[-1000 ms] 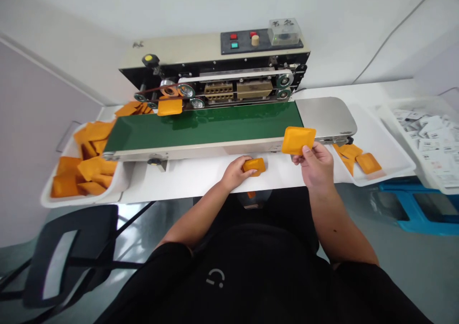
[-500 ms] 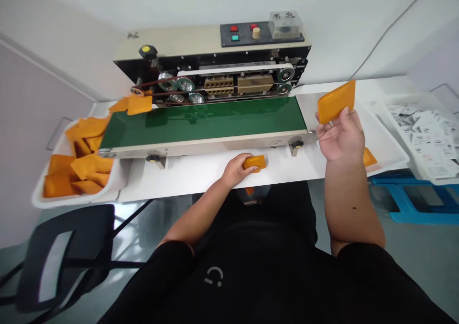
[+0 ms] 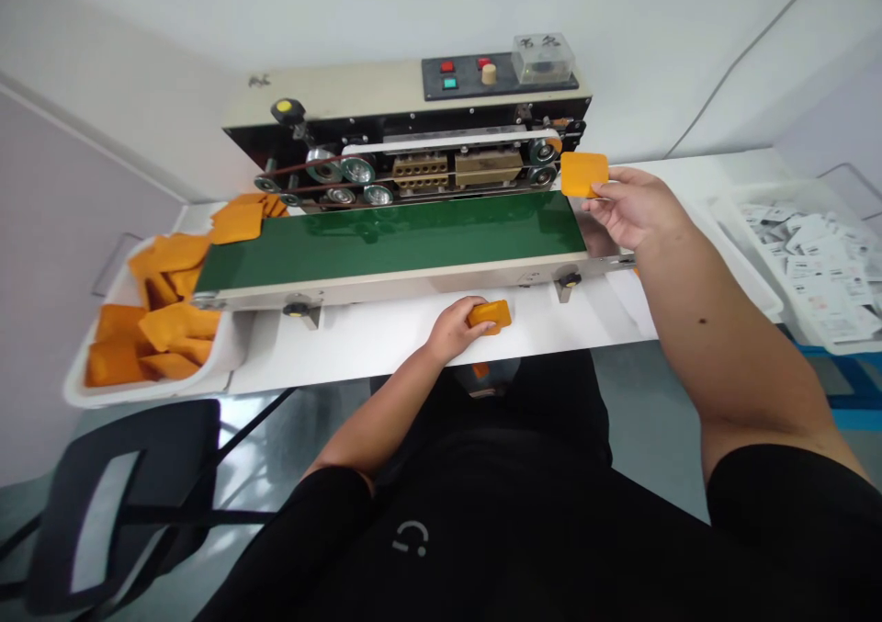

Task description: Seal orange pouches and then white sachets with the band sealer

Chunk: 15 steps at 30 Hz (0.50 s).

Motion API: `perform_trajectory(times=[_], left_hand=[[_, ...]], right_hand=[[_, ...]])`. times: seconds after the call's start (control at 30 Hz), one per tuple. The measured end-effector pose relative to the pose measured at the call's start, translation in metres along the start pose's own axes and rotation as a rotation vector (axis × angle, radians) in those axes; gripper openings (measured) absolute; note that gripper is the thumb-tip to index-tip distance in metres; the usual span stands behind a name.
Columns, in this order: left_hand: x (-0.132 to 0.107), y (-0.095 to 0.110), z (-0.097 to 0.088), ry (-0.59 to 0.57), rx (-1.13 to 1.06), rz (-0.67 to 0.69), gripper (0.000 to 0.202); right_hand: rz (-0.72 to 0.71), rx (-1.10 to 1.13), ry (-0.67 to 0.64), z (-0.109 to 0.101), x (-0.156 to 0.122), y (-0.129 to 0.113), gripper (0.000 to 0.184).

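Between the thumb and fingers of my right hand (image 3: 634, 207) is a flat orange pouch (image 3: 583, 175), held upright at the right end of the band sealing machine (image 3: 406, 117). The pouch's upper left edge is beside the right rollers, above the end of the green conveyor belt (image 3: 400, 236); whether it touches them I cannot tell. My left hand (image 3: 456, 328) rests on the white table in front of the belt, closed around a small stack of orange pouches (image 3: 491, 315). Another orange pouch (image 3: 236, 222) lies at the belt's left end.
A white bin (image 3: 155, 388) heaped with orange pouches stands left. On the right, a white tray (image 3: 758, 296) sits beside a bin (image 3: 823, 346) of white printed packets. A black chair (image 3: 172, 457) is at lower left, a blue stool (image 3: 854, 418) at lower right.
My right hand has moved left with its pouch, from above the right tray to the machine's rollers. At the belt's left end, the pouch has come away from the rollers. My left hand stays put.
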<state>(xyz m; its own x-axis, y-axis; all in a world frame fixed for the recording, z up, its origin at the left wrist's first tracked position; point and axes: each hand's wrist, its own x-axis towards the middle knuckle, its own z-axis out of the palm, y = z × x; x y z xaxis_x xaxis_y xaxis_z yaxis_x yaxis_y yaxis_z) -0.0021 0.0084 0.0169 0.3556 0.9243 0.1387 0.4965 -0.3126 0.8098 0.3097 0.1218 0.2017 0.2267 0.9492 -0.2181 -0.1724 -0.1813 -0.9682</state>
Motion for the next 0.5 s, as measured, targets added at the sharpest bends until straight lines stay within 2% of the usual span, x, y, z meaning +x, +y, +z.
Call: perform_trajectory(times=[0.17, 0.3, 0.43, 0.5], left_hand=[[0.0, -0.001, 0.0, -0.004, -0.003, -0.003, 0.041], [0.0, -0.001, 0.0, -0.012, -0.018, -0.009, 0.04], [-0.001, 0.0, 0.0, -0.01, -0.021, -0.012, 0.04], [-0.001, -0.001, 0.001, -0.002, -0.02, -0.009, 0.041]], right_hand=[[0.04, -0.027, 0.016, 0.013, 0.009, 0.001, 0.022], [0.065, -0.042, -0.007, 0.032, 0.014, 0.006, 0.02], [0.04, -0.128, 0.04, 0.049, 0.02, 0.015, 0.036], [-0.054, -0.157, 0.077, 0.053, 0.015, 0.019, 0.045]])
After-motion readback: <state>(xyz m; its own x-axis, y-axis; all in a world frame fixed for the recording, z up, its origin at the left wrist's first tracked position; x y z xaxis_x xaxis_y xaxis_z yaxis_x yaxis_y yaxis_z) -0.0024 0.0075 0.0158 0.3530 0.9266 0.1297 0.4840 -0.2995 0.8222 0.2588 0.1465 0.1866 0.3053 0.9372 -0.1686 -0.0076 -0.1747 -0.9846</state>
